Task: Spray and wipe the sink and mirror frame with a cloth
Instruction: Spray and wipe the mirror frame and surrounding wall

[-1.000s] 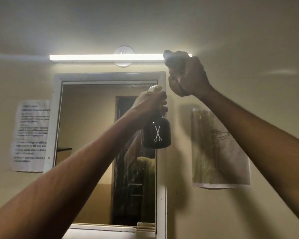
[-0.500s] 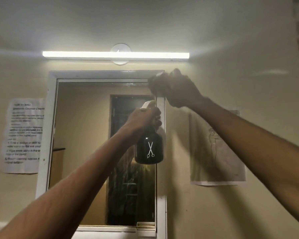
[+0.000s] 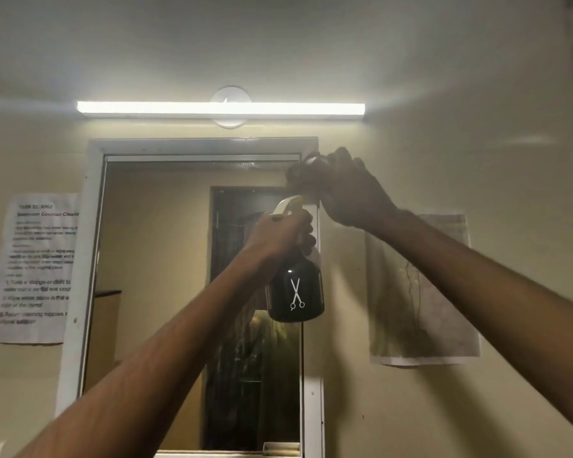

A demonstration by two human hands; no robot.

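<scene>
Two bare hands raised before a wall mirror. Left hand (image 3: 283, 231): fingers curled round the neck of a black spray bottle (image 3: 295, 292), which hangs upright in front of the mirror's right edge; white scissors mark on its body, pale trigger head showing above the knuckles. Right hand (image 3: 341, 190): blurred, clenched on a dark cloth (image 3: 300, 175) at the upper right corner of the mirror frame (image 3: 93, 226); whether the cloth touches the frame cannot be told. Frame: white, upright, its top rail just under a lit tube lamp (image 3: 220, 110) fixed across a round wall plate. Mirror glass (image 3: 156, 259): reflects a dark doorway and a beige wall. Printed notice (image 3: 37, 269): taped to the wall, touching the frame's left side, text mostly too blurred to read. Second paper sheet (image 3: 424, 292): on the wall right of the frame, faint drawing, partly behind the right forearm. Sink: out of view.
</scene>
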